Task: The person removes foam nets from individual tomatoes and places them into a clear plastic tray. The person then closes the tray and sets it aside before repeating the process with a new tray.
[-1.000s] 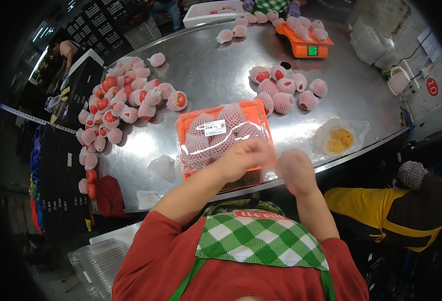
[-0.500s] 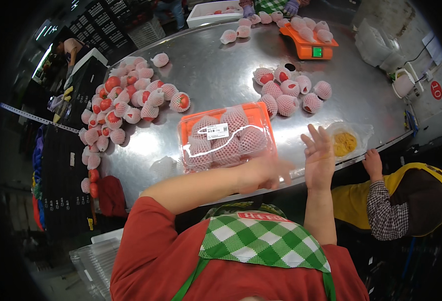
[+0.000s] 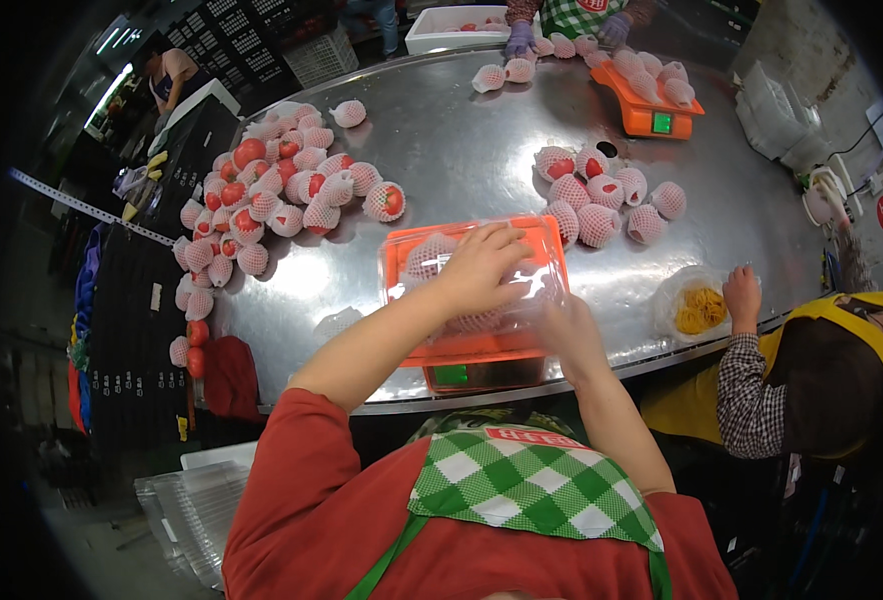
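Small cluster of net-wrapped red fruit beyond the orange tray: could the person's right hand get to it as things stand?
Probably yes. The right hand rests at the near right edge of the clear-lidded orange tray, and the fruit cluster lies just past the tray's far right corner, with bare steel table between.

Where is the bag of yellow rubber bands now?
In the head view, the bag of yellow rubber bands lies at the table's right near edge, beside a co-worker's hand, right of the clear box.

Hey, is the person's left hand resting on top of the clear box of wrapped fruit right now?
Yes, the left hand lies flat on the clear box.
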Demonstrator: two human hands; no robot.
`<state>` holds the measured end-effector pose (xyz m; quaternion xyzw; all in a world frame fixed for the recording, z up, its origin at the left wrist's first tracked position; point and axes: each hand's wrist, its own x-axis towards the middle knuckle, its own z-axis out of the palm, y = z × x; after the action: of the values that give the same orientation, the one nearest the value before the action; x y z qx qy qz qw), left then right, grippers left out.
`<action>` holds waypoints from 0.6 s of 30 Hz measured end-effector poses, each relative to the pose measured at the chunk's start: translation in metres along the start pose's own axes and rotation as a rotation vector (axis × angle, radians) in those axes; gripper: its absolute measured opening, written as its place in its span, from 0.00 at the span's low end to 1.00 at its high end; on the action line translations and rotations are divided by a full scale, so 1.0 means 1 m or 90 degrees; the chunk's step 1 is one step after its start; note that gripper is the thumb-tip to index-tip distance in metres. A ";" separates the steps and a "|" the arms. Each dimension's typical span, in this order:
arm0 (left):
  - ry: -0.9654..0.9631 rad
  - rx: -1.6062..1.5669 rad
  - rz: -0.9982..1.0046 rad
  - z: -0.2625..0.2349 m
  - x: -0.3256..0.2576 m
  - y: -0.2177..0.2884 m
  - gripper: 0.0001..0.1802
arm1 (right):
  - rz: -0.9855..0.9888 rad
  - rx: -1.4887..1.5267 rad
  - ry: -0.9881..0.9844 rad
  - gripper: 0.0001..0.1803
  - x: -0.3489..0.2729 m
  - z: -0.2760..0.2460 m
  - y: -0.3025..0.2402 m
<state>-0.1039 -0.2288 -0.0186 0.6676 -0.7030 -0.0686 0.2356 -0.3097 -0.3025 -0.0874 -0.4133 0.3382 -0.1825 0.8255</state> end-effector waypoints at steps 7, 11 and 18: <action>-0.095 -0.205 0.018 0.018 0.035 -0.002 0.18 | -0.041 0.086 0.070 0.24 0.000 0.027 -0.010; -0.192 -0.014 0.017 0.030 0.057 0.040 0.14 | -0.180 0.037 0.046 0.14 0.017 0.018 0.010; -0.195 0.043 -0.016 0.036 0.082 0.047 0.13 | -0.201 0.101 0.022 0.21 0.042 0.015 0.019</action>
<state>-0.1614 -0.3111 -0.0110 0.6655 -0.7242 -0.1489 0.1019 -0.2687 -0.3075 -0.1133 -0.3919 0.2678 -0.3432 0.8105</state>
